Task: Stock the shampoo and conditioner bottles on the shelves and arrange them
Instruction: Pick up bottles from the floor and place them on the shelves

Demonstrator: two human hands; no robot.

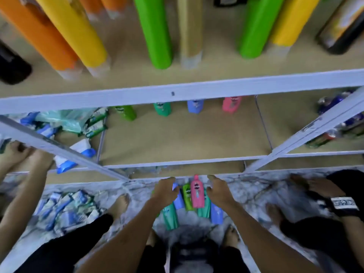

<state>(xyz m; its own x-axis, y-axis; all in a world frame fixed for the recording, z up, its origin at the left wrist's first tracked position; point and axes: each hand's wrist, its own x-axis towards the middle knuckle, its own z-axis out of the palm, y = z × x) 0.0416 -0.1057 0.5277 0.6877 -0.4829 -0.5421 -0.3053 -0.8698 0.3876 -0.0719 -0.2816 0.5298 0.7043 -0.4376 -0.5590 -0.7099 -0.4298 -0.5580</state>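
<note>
Both hands down over a bottle pile on the marble floor [246, 192], left hand [165, 191] curled on a blue bottle [178, 200], right hand [217, 191] half open, can't tell if gripping, pink bottle [197, 194] btwn them, tan shelf [183, 138] just beyond w/ four bottles [195, 106] at back.

The marbled floor [246, 192] carries a near cluster of bottles [194, 201] lying at its middle, pink, green, teal and blue together, and a heap of blue-and-white packets [67, 207] to the left. The middle shelf [183, 138] of tan board holds four upright bottles [178, 108] along its far edge, green, teal, blue and pink from left to right. The upper shelf [126, 56] bears orange, yellow and green rolls [157, 36] standing on end.
</note>
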